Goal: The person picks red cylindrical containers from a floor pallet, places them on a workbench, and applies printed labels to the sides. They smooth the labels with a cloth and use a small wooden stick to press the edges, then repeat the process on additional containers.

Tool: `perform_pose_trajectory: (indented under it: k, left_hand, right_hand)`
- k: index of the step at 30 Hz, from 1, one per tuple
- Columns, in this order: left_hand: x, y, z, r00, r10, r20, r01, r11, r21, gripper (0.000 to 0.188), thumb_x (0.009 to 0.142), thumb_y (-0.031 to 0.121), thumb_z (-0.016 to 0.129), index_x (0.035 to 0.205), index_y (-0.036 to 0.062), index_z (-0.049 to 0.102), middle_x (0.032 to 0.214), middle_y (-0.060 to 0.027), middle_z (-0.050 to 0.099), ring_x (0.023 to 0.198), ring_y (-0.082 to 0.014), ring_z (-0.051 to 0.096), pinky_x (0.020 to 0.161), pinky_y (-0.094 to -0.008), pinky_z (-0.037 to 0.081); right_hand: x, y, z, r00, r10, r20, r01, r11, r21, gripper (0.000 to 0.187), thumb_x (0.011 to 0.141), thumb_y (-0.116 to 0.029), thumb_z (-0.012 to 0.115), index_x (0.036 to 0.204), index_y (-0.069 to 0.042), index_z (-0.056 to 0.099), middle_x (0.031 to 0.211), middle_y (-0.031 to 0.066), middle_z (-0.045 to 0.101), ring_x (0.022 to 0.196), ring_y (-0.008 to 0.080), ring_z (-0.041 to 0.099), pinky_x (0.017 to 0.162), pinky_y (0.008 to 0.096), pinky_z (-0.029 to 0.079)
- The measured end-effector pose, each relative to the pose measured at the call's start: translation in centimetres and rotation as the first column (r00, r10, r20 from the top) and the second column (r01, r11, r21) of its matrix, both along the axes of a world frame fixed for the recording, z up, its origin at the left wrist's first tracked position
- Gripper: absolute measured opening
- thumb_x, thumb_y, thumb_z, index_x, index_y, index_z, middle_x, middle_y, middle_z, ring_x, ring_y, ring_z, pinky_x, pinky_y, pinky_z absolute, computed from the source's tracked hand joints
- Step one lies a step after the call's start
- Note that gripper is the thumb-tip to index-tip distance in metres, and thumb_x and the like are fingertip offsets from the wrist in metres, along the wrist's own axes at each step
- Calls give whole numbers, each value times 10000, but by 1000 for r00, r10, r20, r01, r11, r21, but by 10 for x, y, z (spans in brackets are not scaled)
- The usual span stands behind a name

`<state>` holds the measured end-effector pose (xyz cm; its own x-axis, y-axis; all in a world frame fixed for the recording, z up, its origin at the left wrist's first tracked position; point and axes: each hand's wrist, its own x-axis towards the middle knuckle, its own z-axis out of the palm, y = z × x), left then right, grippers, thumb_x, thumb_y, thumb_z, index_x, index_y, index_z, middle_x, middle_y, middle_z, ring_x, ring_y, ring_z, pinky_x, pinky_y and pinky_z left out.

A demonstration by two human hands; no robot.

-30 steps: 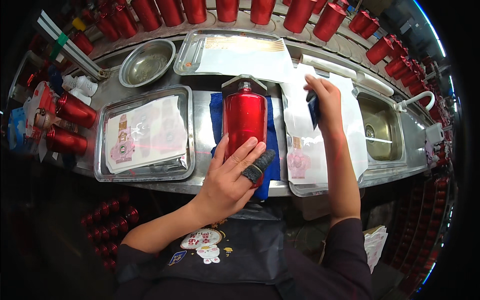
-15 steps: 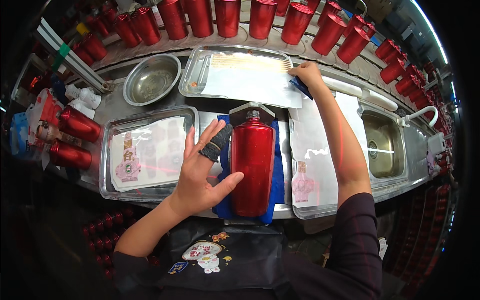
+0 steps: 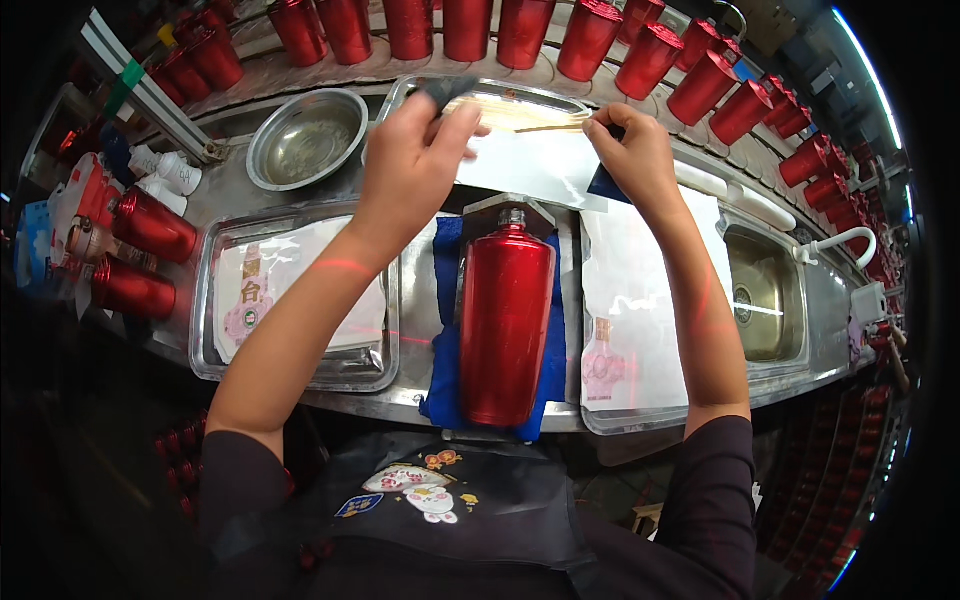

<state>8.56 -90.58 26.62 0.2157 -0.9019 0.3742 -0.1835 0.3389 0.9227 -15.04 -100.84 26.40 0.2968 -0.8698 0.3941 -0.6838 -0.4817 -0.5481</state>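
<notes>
A glossy red bottle (image 3: 505, 320) lies on a blue cloth (image 3: 446, 345), its neck against a metal rest (image 3: 540, 215). Beyond it, my right hand (image 3: 635, 150) pinches the right end of a thin gold strip (image 3: 550, 128) above a white sheet (image 3: 530, 170). A dark blue flat piece (image 3: 604, 185) shows under that hand's palm. Left of the strip, my left hand (image 3: 420, 155) hovers over the same sheet, blurred by motion. Its fingers look apart, seemingly holding nothing, and one wears a dark cover.
Trays with printed white sheets flank the bottle: the left tray (image 3: 390, 340) and the right sheet (image 3: 640, 270). A steel bowl (image 3: 305, 140) stands at the back left, a sink (image 3: 765, 290) at right. Red bottles (image 3: 525, 35) line the conveyor behind; two red bottles (image 3: 135, 288) lie left.
My left hand has moved from beside the red bottle up to the far sheet. My right hand has lifted a gold strip off that sheet by its right end.
</notes>
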Motion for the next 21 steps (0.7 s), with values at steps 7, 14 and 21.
perform_pose_trajectory:
  k: [7, 14, 21]
  left_hand:
    - [-38, -10, 34, 901, -390, 188, 376, 920, 109, 320, 1016, 328, 576, 979, 18, 645, 890, -57, 666, 832, -130, 619, 817, -289, 487]
    - [-7, 103, 26, 924, -287, 253, 280, 958, 67, 264, 866, 58, 671, 1126, 13, 679, 827, -54, 667, 796, -128, 631, 769, -285, 513]
    - [-60, 164, 14, 746, -401, 532, 423, 902, 87, 378, 791, 4, 730, 1164, 56, 700, 802, -80, 646, 762, -260, 600, 727, -371, 466]
  right_hand:
    - [-2, 91, 54, 929, 157, 336, -164, 986, -8, 176, 914, -137, 668, 891, 35, 699, 755, 34, 682, 672, 77, 583, 631, 238, 460]
    - [-96, 194, 26, 765, -320, 559, -88, 808, 583, 157, 941, -161, 647, 872, -21, 662, 689, 11, 601, 514, 8, 423, 465, 178, 318]
    - [-115, 240, -26, 901, -357, 247, 240, 883, 403, 248, 948, -18, 529, 1137, 42, 679, 998, 103, 668, 896, 163, 636, 824, 271, 491]
